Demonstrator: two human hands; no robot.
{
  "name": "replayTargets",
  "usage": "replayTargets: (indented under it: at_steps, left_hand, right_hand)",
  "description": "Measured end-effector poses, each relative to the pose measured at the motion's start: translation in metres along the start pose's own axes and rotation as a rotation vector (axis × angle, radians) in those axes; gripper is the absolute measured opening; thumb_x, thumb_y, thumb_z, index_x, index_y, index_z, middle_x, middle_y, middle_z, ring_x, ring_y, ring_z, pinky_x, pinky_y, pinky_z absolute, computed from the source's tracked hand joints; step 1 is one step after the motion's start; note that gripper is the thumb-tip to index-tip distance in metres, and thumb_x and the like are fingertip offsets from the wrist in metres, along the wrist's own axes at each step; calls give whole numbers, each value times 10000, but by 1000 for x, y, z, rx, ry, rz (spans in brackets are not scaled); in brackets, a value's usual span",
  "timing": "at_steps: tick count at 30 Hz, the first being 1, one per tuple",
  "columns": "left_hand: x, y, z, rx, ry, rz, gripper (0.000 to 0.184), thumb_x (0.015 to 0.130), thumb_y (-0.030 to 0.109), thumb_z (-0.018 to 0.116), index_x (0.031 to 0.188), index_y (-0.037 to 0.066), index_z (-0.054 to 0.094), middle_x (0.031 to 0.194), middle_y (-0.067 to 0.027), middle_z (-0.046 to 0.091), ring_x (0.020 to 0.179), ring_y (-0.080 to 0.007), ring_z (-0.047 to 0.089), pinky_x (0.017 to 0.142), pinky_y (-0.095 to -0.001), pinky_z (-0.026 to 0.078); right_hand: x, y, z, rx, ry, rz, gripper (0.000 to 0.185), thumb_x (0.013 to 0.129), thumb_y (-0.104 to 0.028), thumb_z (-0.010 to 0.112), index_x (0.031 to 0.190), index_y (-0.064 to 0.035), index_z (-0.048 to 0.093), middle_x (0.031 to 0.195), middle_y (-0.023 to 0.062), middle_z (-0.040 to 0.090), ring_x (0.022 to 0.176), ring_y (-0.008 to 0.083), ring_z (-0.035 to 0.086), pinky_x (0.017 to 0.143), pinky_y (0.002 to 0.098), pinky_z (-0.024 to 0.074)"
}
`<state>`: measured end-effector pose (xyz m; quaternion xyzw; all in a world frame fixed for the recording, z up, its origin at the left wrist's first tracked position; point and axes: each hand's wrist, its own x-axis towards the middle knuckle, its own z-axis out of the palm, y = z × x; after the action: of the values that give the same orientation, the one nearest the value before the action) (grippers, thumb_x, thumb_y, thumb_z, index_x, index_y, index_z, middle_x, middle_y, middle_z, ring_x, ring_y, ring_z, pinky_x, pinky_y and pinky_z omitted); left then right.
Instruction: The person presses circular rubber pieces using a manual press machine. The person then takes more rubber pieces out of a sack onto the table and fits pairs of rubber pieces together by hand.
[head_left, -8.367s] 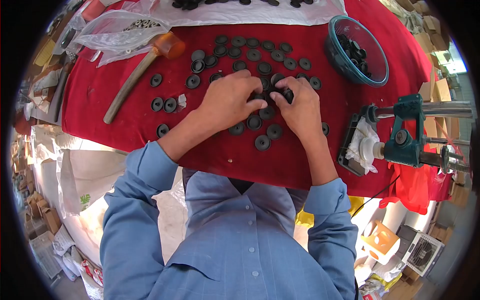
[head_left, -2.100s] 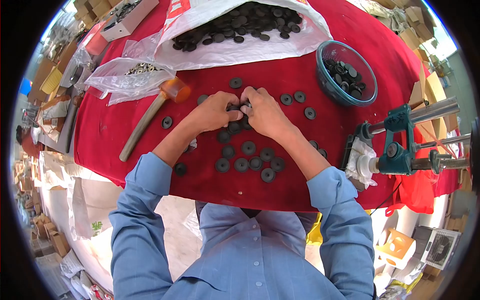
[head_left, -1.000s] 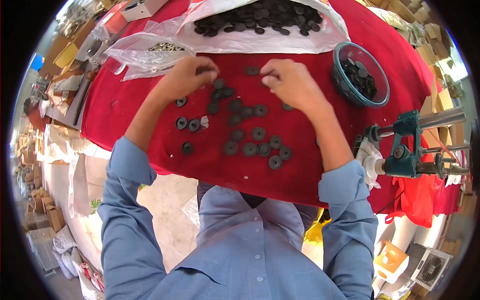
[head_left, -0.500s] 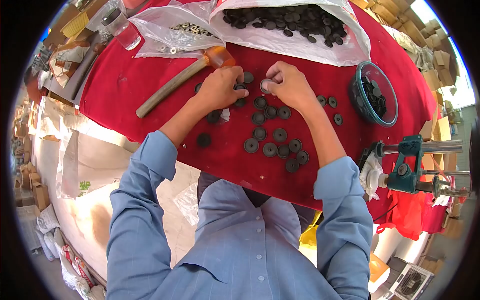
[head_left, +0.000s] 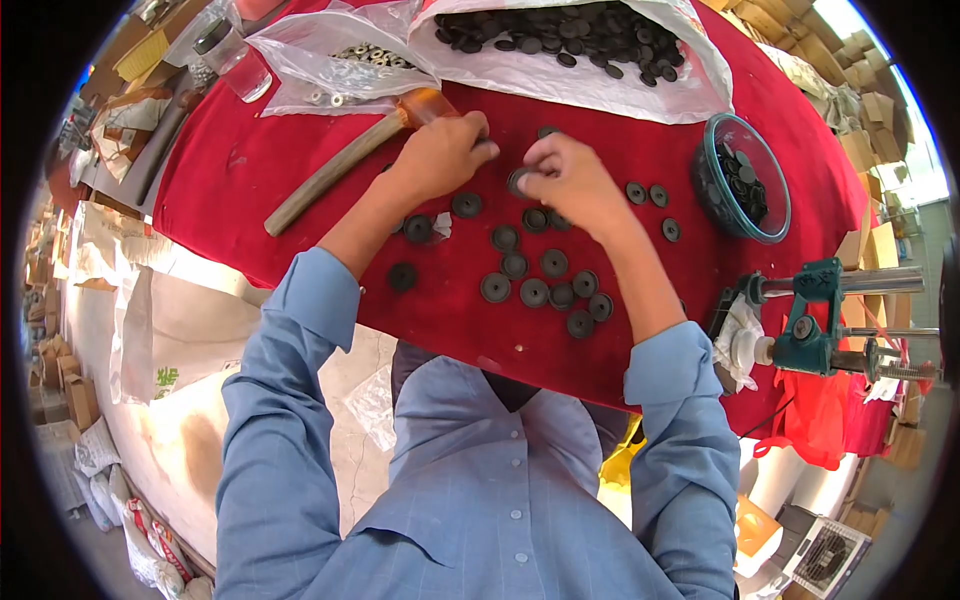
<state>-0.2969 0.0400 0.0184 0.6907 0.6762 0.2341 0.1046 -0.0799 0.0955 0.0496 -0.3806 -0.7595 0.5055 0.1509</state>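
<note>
My right hand (head_left: 572, 185) pinches a dark round disc (head_left: 518, 182) between thumb and fingers, held just over the red cloth. Level with it, my left hand (head_left: 447, 155) has its fingers curled near the hammer's head; whatever they hold, if anything, is hidden. Below the left hand lies a black disc (head_left: 466, 205), with another disc (head_left: 417, 228) beside a small white scrap. Several rimmed black discs (head_left: 553, 263) are spread loosely on the cloth below my right hand. A further disc (head_left: 547, 132) shows behind that hand, partly covered.
A wooden-handled hammer (head_left: 335, 172) with an orange head lies left. Behind are a clear bag of small rings (head_left: 370, 58) and a white sack (head_left: 600, 92) spilling black discs. To the right stand a bowl of discs (head_left: 708, 190) and a green metal press (head_left: 815, 325).
My left hand has moved slightly up, off the disc below it. My right hand has shifted a little left and down, still pinching a disc. The view has shifted slightly.
</note>
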Motion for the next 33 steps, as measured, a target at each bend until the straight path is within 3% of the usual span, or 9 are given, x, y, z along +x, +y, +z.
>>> replayTargets:
  at_steps: [2,6,12,16,21,23,27,30,33]
  left_hand:
    - [-8,5,7,99,87,67,237,953,215,660,1062,7,630,948,-214,698,936,-412,684,766,-509,540]
    - [-4,8,16,170,171,92,211,949,196,667,994,-8,643,877,-205,696,948,-409,687,787,-538,528]
    - [3,3,19,-221,38,51,238,945,205,697,910,-29,668,840,-189,709,853,-376,702,757,-479,542]
    - [-3,18,9,-114,-10,-48,283,947,258,711,971,-24,697,807,-175,703,768,-307,691,716,-418,534]
    - [-17,8,-24,-346,127,-97,299,981,275,673,1011,-21,704,767,-56,657,700,-146,611,652,-322,485]
    - [-31,7,-38,-396,111,-153,262,977,236,657,952,-23,691,780,-61,643,721,-148,593,679,-328,480]
    - [-70,13,-48,-498,47,-286,228,987,198,634,978,-25,684,826,-27,637,762,-95,569,697,-279,459]
    - [-100,16,-51,-629,44,-420,208,989,189,642,992,-14,686,829,0,635,772,-66,556,698,-252,454]
    - [-133,22,-42,-637,149,-429,177,984,167,656,986,-8,685,806,19,625,761,-50,548,689,-238,452]
  right_hand:
    - [-6,3,-15,541,-2,126,347,912,-54,663,1253,-11,618,1125,106,664,1002,206,694,862,371,585]
    - [-19,19,-30,864,-39,131,358,943,-93,646,1287,-3,606,1077,69,673,965,192,684,841,344,580]
    - [-35,20,-14,-270,82,-135,286,847,-185,799,1101,-68,740,930,89,706,823,246,671,762,373,545]
    - [-42,19,6,-547,125,-216,246,830,-163,820,1035,-67,724,985,122,683,906,324,684,814,432,543]
    - [-40,26,-1,-336,103,-215,181,860,-99,771,1003,-25,688,986,126,680,884,300,687,781,423,542]
    - [-42,24,-6,-213,109,-151,162,889,-68,728,1039,-25,685,978,113,689,852,251,692,710,376,541]
    - [-45,9,-18,787,-34,138,262,958,-109,648,1199,-9,628,1020,99,681,820,121,638,584,188,429]
    - [-44,2,-14,829,-91,210,261,958,-181,685,1166,-26,655,993,76,691,795,116,634,597,239,461]
    - [-36,9,1,4,-114,-53,301,910,-240,762,1122,-46,674,931,71,700,776,158,657,632,311,499]
